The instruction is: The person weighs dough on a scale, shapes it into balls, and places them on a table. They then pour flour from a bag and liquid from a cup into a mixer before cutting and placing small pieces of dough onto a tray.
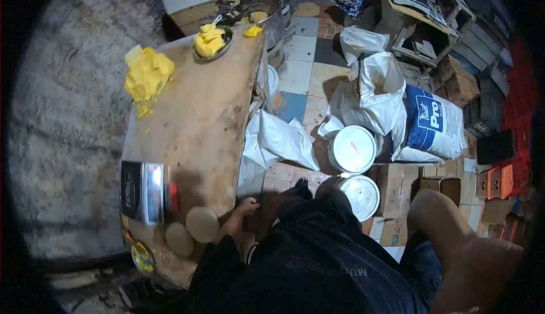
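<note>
My left hand (248,206) hangs low beside the near right edge of the wooden table (198,126). Its fingers look curled, and whatever may be inside them is hidden. Closest to it on the tabletop are two round, pale, dough-like pieces (202,225). Beyond these lie a small red object (174,196) and a digital scale (142,192). My bare right arm (448,234) is bent at the right; its hand does not show. Farther up the table sit a soft yellow mass (149,75) and a bowl (213,55) heaped with similar yellow stuff, a spoon handle sticking out.
Two white lidded buckets (352,149) stand on the tiled floor to the right, near an open white sack (382,84) and a blue-and-white bag (434,122). White sacking (278,138) hangs beside the table. Cardboard boxes (396,189) and metal pots (267,16) stand around.
</note>
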Tool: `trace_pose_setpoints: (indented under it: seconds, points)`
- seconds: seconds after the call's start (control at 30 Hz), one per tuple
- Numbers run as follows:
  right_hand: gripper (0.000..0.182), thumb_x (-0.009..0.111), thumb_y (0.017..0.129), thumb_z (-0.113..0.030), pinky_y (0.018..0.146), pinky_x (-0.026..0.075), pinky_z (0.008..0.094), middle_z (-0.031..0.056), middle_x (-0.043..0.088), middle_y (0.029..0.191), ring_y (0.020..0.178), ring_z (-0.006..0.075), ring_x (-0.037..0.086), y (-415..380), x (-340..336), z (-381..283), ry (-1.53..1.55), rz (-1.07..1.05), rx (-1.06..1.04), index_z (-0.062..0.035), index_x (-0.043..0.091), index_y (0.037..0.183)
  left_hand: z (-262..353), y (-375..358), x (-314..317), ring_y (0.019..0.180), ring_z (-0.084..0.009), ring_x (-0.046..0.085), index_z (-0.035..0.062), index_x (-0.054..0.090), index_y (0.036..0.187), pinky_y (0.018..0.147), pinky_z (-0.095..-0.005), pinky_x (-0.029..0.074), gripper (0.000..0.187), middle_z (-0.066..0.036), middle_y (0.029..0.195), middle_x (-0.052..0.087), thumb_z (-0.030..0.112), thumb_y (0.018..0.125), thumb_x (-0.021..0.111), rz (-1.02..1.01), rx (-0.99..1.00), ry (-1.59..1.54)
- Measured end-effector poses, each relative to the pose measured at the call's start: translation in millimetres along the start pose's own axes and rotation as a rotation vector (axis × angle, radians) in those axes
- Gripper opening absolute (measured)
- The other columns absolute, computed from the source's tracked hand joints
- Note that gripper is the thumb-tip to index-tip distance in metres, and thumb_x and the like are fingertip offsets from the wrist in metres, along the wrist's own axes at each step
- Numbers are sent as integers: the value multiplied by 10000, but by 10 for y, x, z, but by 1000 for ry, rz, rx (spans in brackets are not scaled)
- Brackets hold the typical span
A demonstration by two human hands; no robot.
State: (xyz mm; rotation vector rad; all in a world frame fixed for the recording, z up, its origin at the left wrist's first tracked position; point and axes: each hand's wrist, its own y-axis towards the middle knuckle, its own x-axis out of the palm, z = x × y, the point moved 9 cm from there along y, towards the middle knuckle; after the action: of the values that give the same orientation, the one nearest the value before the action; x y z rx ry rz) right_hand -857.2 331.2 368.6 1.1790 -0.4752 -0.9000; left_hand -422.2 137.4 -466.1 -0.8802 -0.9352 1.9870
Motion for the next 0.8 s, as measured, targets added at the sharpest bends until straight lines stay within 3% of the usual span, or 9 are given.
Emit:
trace_pose_setpoints:
  seconds: [0.07, 0.13, 0.27, 0.3, 0.43, 0.53, 0.63, 0.7, 0.8]
  points:
    - [411, 483, 956, -311, 953, 384, 479, 100, 465, 1202, 1081, 226, 461, -79, 236, 321, -88, 54, -2, -170, 446, 1340, 854, 452, -501, 876, -275, 639, 41, 655, 972, 752, -394, 495, 362, -147, 926, 676, 362, 807, 686, 215, 288, 286]
    - [459, 492, 945, -351, 973, 368, 485, 96, 457, 1224, 1105, 229, 451, -181, 487, 601, -180, 104, -4, -179, 420, 1364, 1787, 758, -800, 929, -298, 640, 48, 657, 1017, 811, -387, 496, 356, -162, 985, 673, 350, 828, 670, 165, 413, 210]
    - [560, 511, 922, -433, 1012, 335, 497, 89, 442, 1267, 1153, 235, 431, -561, 1019, 1420, -279, 156, 26, -197, 368, 1410, 3600, 1204, -1370, 1026, -316, 619, 64, 639, 1088, 879, -406, 486, 401, -182, 1048, 656, 340, 805, 708, 312, 540, 175]
    - [586, 515, 917, -453, 1022, 327, 500, 87, 438, 1277, 1165, 236, 427, -688, 1155, 1655, -304, 175, 37, -202, 355, 1422, 3846, 1613, -1487, 1021, -317, 622, 65, 613, 1134, 872, -398, 488, 432, -181, 1058, 657, 324, 803, 715, 335, 552, 163]
    - [693, 534, 895, -534, 1062, 294, 512, 80, 422, 1320, 1213, 242, 407, -1277, 1728, 2792, -391, 232, 106, -220, 303, 1468, 5395, 2057, -2139, 991, -297, 634, 35, 612, 1129, 824, -390, 504, 421, -175, 1060, 657, 306, 819, 699, 228, 557, 46]
    - [586, 550, 867, -404, 985, 344, 460, 96, 445, 1252, 1118, 235, 449, -1798, 2178, 3861, -323, 299, 133, -164, 383, 1375, 5977, 2634, -2629, 955, -286, 640, 20, 615, 1124, 804, -382, 508, 432, -158, 1029, 663, 305, 815, 711, 335, 534, 197]
    - [483, 567, 840, -274, 909, 394, 408, 113, 469, 1184, 1023, 229, 490, -2339, 2561, 4902, -282, 328, 263, -108, 462, 1282, 6121, 3395, -2947, 936, -261, 633, 25, 621, 1129, 784, -377, 511, 433, -135, 1021, 656, 308, 818, 723, 235, 449, 153]
    - [419, 577, 822, -187, 858, 427, 373, 124, 485, 1138, 959, 224, 518, -2740, 2779, 5535, -263, 325, 410, -70, 515, 1220, 6460, 3706, -3272, 935, -254, 627, 23, 625, 1124, 790, -380, 509, 437, -128, 1022, 653, 320, 820, 728, 170, 417, 103]
    - [315, 594, 787, -82, 813, 440, 337, 117, 474, 1096, 933, 232, 534, -3578, 3067, 6505, -360, 134, 844, -15, 592, 1094, 6808, 4422, -3666, 943, -256, 629, 21, 610, 1144, 814, -375, 503, 473, -143, 1028, 653, 349, 824, 726, 157, 478, 46]
